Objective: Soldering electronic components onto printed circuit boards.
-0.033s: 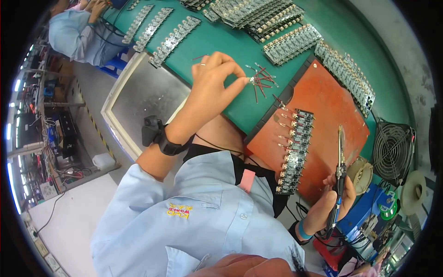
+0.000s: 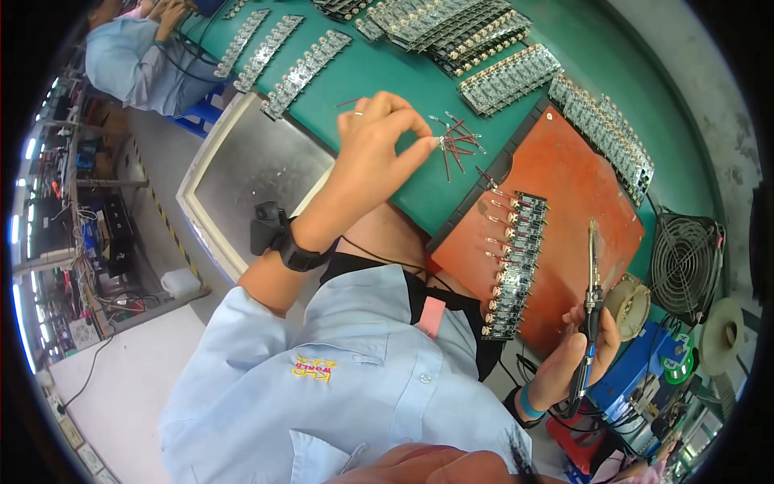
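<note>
My left hand [image 2: 379,141] reaches over the green mat, thumb and forefinger pinched at the edge of a small pile of thin red-sleeved parts with clear ends [image 2: 461,145]. What lies between the fingertips is too small to make out. In my right hand [image 2: 582,348] is a soldering iron [image 2: 594,302], held like a pen with its tip pointing away from me. Between my hands, a black strip of circuit boards [image 2: 516,266] lies on an orange-red board [image 2: 576,177]. Several red-sleeved parts stick out from the left side of its far half.
Stacks of circuit board strips [image 2: 427,24] stand at the back, with another row of strips [image 2: 609,133] along the right. More strips [image 2: 305,73] lie at the far left. A black fan [image 2: 685,262] and solder spool [image 2: 629,306] stand at right. A co-worker [image 2: 137,60] sits far left.
My left hand has shifted very slightly right at the pile. The soldering iron's tip has tilted a touch to the left. Everything else stays in place.
</note>
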`<move>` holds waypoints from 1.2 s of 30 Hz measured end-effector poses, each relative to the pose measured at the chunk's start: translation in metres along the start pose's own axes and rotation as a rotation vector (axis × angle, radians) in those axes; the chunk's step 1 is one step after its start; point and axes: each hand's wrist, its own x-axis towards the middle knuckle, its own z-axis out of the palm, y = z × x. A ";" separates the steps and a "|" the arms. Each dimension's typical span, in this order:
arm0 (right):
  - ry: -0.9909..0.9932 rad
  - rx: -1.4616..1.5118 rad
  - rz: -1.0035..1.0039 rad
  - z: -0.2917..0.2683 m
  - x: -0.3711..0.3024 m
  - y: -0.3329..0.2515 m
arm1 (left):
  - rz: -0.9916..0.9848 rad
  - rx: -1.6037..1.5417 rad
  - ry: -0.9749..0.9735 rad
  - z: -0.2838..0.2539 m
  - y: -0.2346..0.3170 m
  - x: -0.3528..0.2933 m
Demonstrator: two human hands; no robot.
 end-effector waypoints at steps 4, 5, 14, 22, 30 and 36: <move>0.004 0.000 -0.009 0.003 -0.004 -0.004 | 0.082 0.037 0.038 0.018 -0.002 0.002; 0.000 0.012 -0.020 0.003 -0.005 -0.005 | 0.074 0.035 0.037 0.021 -0.002 0.003; -0.017 0.061 -0.035 0.004 -0.012 -0.012 | 0.078 0.027 0.100 0.029 -0.006 0.000; -0.042 0.095 -0.085 0.004 -0.014 -0.013 | 0.119 0.021 0.124 0.023 -0.005 0.001; -0.098 0.241 -0.027 0.013 -0.013 -0.017 | 0.338 -0.202 0.198 0.007 0.029 -0.025; -0.167 0.230 -0.051 0.014 -0.012 -0.016 | 0.288 -0.208 0.183 0.027 0.022 -0.013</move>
